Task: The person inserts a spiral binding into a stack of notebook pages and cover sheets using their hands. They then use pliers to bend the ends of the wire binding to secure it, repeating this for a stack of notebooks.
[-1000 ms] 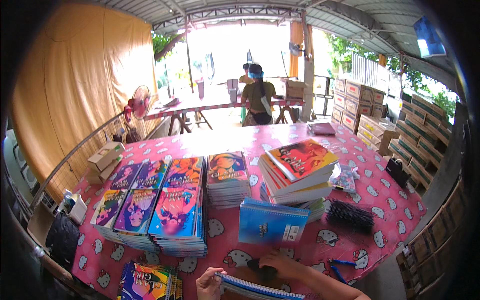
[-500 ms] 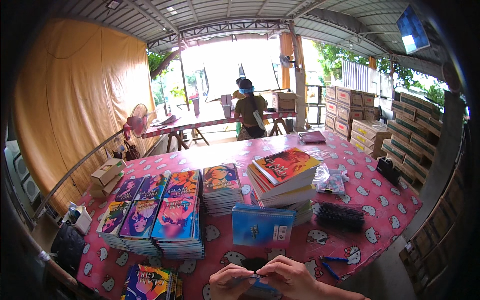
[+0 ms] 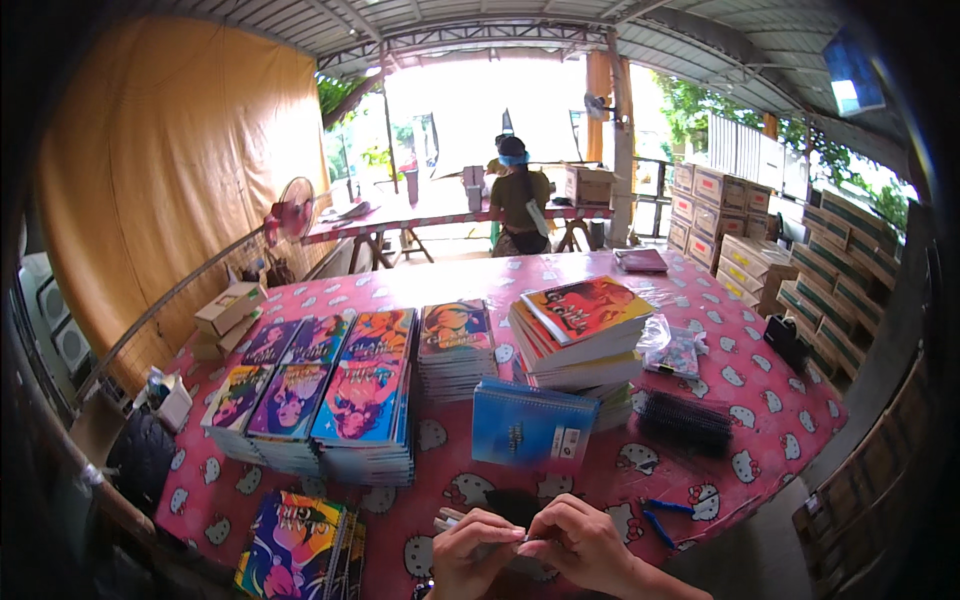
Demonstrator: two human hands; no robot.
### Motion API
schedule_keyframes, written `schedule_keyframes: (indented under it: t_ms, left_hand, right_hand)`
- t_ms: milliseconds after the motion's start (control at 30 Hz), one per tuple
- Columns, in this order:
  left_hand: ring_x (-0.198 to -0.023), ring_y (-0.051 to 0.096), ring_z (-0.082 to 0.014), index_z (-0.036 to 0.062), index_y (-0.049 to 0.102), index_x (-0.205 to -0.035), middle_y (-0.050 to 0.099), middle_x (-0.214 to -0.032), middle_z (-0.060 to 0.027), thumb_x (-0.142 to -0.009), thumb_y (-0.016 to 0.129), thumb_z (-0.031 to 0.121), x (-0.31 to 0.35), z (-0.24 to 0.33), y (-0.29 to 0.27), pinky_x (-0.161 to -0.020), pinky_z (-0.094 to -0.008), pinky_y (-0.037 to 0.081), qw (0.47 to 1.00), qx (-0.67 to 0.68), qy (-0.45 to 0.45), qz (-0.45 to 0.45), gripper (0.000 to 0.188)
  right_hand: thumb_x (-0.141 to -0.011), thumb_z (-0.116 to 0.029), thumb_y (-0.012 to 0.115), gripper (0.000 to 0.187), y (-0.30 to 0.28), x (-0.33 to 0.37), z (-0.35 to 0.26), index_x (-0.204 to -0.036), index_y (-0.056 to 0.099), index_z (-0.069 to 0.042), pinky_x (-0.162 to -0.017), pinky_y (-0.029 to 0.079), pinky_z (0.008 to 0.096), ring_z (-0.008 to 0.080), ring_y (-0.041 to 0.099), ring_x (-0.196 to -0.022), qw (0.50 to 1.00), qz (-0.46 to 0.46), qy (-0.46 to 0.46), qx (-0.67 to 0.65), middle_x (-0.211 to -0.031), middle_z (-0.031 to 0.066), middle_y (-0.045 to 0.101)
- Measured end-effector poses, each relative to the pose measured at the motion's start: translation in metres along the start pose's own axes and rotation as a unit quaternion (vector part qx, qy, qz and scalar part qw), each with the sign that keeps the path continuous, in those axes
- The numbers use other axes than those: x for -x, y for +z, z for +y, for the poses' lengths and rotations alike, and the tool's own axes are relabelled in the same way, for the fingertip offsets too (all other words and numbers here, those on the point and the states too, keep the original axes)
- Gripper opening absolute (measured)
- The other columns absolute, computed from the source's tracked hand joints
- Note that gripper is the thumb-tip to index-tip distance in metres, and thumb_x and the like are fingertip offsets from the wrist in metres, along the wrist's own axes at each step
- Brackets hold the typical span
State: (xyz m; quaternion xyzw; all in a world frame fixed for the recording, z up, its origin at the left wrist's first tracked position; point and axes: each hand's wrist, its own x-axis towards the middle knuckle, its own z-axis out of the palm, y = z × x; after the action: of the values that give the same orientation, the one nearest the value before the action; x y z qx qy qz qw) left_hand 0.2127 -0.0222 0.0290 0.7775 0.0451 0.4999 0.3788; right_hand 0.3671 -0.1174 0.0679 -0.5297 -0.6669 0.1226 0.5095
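Close to the table's near edge, my left hand (image 3: 472, 550) and my right hand (image 3: 578, 545) meet with their fingertips pinched together. A small, pale bit shows between them, too small to name. A greyish edge pokes out behind my left fingers; its kind is hidden. Just beyond stands a blue spiral notebook (image 3: 530, 425), leaning on a tall stack of notebooks with a red-orange cover (image 3: 585, 310) on top. To the right lie blue-handled pliers (image 3: 662, 520) and a pile of black spiral binding coils (image 3: 685, 422).
Several stacks of colourful spiral notebooks (image 3: 360, 400) fill the left, with another pile (image 3: 295, 545) at the near left. The pink patterned tablecloth (image 3: 740, 465) also carries a plastic-wrapped pack (image 3: 672, 350). Cartons (image 3: 725, 205) stand at right; a co-worker (image 3: 520, 205) is at a far table.
The view has shifted, so the table's things appear farther right at the back. My hands remain together; the blue piece seen between them earlier no longer shows.
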Motion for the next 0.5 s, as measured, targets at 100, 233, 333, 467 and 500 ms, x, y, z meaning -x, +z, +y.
schedule_keyframes:
  t_ms: [100, 233, 333, 467, 500]
  left_hand:
    - [-0.092, 0.061, -0.0162, 0.0022, 0.058, -0.107, 0.062, -0.095, -0.0082, -0.077, 0.074, 0.002, 0.006, -0.01, 0.003, -0.074, -0.0275, 0.05, 0.997, 0.066, -0.033, 0.008, 0.033]
    - [-0.088, 0.062, -0.0189, 0.0029, 0.061, -0.106, 0.065, -0.096, -0.0098, -0.083, 0.067, 0.006, -0.008, 0.004, 0.008, -0.074, -0.0293, 0.049, 0.988, 0.095, -0.124, 0.012, 0.024]
    - [-0.084, 0.062, -0.0166, 0.0032, 0.063, -0.108, 0.065, -0.093, -0.0066, -0.087, 0.064, 0.011, -0.013, -0.005, 0.012, -0.073, -0.0286, 0.049, 0.999, -0.008, -0.047, 0.018, 0.022]
    - [-0.083, 0.062, -0.0172, 0.0044, 0.067, -0.102, 0.066, -0.092, -0.0072, -0.088, 0.064, 0.012, -0.007, -0.001, 0.001, -0.072, -0.0301, 0.05, 0.993, 0.041, -0.107, 0.017, 0.017]
    - [-0.083, 0.062, -0.0174, 0.0044, 0.067, -0.102, 0.066, -0.092, -0.0072, -0.087, 0.064, 0.012, -0.009, -0.003, 0.002, -0.072, -0.03, 0.05, 0.994, 0.047, -0.097, 0.021, 0.017]
  right_hand:
    - [-0.082, -0.011, 0.068, 0.015, 0.002, 0.001, -0.004, -0.095, 0.064, -0.004, -0.067, 0.05, 0.0324, 0.0234, 0.061, -0.076, 0.999, 0.013, -0.016, 0.036, -0.086, 0.0088, 0.063]
    - [-0.083, -0.015, 0.068, 0.021, 0.003, 0.005, 0.008, -0.1, 0.063, -0.004, -0.068, 0.049, 0.0338, 0.0268, 0.059, -0.079, 0.995, 0.016, -0.053, 0.087, -0.095, 0.011, 0.063]
    - [-0.084, -0.037, 0.066, 0.045, -0.005, 0.004, -0.004, -0.113, 0.059, -0.004, -0.078, 0.048, 0.0362, 0.0262, 0.057, -0.095, 0.998, 0.031, 0.011, 0.059, -0.11, 0.0127, 0.059]
    - [-0.082, -0.045, 0.067, 0.055, -0.021, 0.006, 0.003, -0.117, 0.057, -0.004, -0.083, 0.046, 0.0363, 0.0242, 0.056, -0.103, 0.99, 0.097, 0.047, 0.092, -0.115, 0.0119, 0.057]
    - [-0.081, -0.045, 0.068, 0.055, -0.028, 0.009, 0.007, -0.116, 0.058, -0.004, -0.084, 0.046, 0.036, 0.0237, 0.056, -0.103, 0.987, 0.115, 0.066, 0.092, -0.115, 0.0115, 0.058]
